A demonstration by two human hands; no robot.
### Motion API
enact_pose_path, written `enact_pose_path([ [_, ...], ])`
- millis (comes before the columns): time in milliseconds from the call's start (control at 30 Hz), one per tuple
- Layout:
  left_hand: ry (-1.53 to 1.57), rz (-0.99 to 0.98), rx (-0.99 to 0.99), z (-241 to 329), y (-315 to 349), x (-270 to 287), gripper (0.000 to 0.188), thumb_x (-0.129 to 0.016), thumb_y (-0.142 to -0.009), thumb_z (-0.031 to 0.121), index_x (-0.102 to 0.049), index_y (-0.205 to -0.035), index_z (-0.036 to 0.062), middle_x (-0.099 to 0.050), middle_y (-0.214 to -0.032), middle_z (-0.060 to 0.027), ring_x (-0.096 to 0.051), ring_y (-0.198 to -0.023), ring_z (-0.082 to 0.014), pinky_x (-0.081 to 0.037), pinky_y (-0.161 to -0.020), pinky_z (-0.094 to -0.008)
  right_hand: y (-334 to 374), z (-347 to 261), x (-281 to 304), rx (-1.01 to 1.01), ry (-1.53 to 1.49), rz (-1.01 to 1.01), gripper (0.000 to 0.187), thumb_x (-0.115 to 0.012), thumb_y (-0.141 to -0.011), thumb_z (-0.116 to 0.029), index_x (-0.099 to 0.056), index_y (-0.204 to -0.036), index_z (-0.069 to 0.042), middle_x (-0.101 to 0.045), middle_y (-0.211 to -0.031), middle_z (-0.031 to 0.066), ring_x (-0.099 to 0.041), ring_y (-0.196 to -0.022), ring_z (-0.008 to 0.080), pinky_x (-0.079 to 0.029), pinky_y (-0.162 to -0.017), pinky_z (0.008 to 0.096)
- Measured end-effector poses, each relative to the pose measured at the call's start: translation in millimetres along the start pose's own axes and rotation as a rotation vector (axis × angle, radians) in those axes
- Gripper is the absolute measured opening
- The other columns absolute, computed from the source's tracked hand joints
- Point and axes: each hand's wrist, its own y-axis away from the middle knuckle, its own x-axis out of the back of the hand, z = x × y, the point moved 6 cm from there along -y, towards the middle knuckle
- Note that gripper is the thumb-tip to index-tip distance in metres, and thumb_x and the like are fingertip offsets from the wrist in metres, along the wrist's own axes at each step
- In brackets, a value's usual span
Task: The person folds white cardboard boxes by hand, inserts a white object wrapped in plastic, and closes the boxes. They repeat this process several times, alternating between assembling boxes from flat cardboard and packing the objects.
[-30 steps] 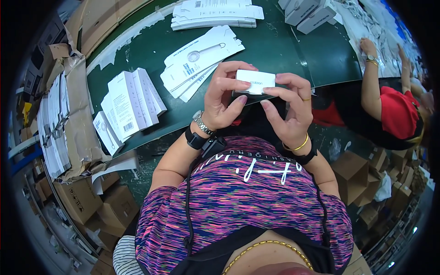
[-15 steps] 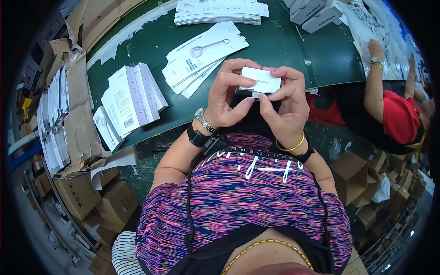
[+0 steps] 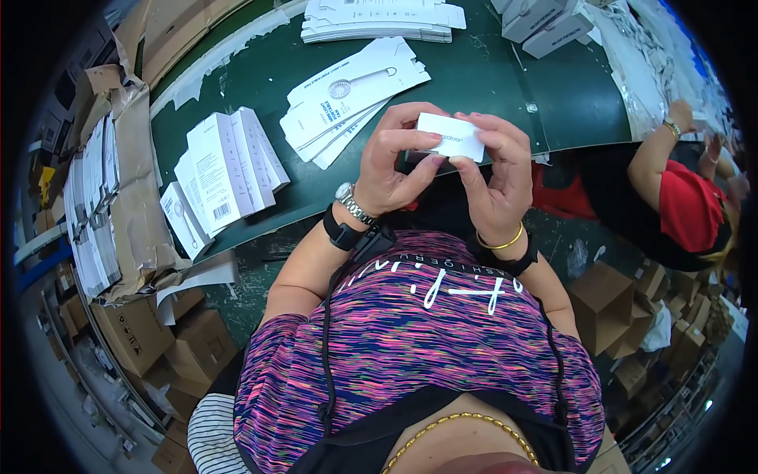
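A small white box (image 3: pixel 452 136) sits between both of my hands, held just above the near edge of the green table (image 3: pixel 489 79). My left hand (image 3: pixel 392 167) grips its left end with thumb and fingers. My right hand (image 3: pixel 499 175) holds the right end, fingertips on its top and front. Flat white carton blanks (image 3: pixel 351 93) lie on the table just beyond my hands.
More flat white cartons (image 3: pixel 223 167) lie fanned at the left, another stack (image 3: pixel 383 19) at the far edge, grey boxes (image 3: pixel 545 22) far right. Brown cardboard (image 3: pixel 130 182) piles at the left. Another person in red (image 3: pixel 683 193) works at the right. Cartons (image 3: pixel 604 304) stand on the floor.
My hands have turned the white box and raised it slightly toward the table; the view has shifted a little downward.
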Motion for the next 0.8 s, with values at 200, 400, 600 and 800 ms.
enact_pose_path([
  [200,-0.177,0.023,0.112,8.0,-8.6,0.5,0.058,-0.078,-0.084,0.005,-0.054,-0.137,0.0097,-0.053,-0.137,-0.0243,-0.061,-0.119,-0.0366,-0.054,-0.099,-0.0456,0.4,19.1,-1.0,-0.222,0.017,0.112,0.049,-0.076,-0.097,-0.009,-0.052,-0.139,0.001,-0.061,-0.135,0.0177,-0.066,-0.118,0.0236,-0.057,-0.096,0.0338],
  [400,-0.650,-0.077,0.284,43.8,-6.2,8.9,0.081,-0.081,-0.078,0.011,-0.047,-0.152,0.0088,-0.045,-0.146,-0.0271,-0.050,-0.133,-0.0431,-0.053,-0.102,-0.0501,-19.0,27.3,-23.1,-0.536,-0.403,0.056,0.046,-0.068,-0.103,-0.011,-0.051,-0.143,0.002,-0.064,-0.132,0.0128,-0.064,-0.116,0.0162,-0.057,-0.093,0.0296],
  [600,-1.145,0.095,0.504,61.3,15.1,84.1,0.079,-0.080,-0.082,0.023,-0.048,-0.153,0.0091,-0.043,-0.149,-0.0284,-0.040,-0.142,-0.0480,-0.041,-0.113,-0.0559,-28.8,43.8,-57.9,-0.584,-0.379,-0.213,0.047,-0.067,-0.104,-0.016,-0.052,-0.146,-0.001,-0.067,-0.134,0.0168,-0.063,-0.126,0.0254,-0.053,-0.104,0.0369],
  [800,-1.665,-0.140,0.622,44.0,49.4,106.2,0.085,-0.081,-0.081,0.036,-0.048,-0.154,0.0095,-0.040,-0.155,-0.0313,-0.027,-0.149,-0.0539,-0.018,-0.124,-0.0614,-67.8,48.8,-98.3,0.141,0.552,-0.542,0.060,-0.075,-0.094,-0.029,-0.055,-0.150,-0.021,-0.055,-0.154,0.0086,-0.049,-0.142,0.0336,-0.042,-0.115,0.0510],
])
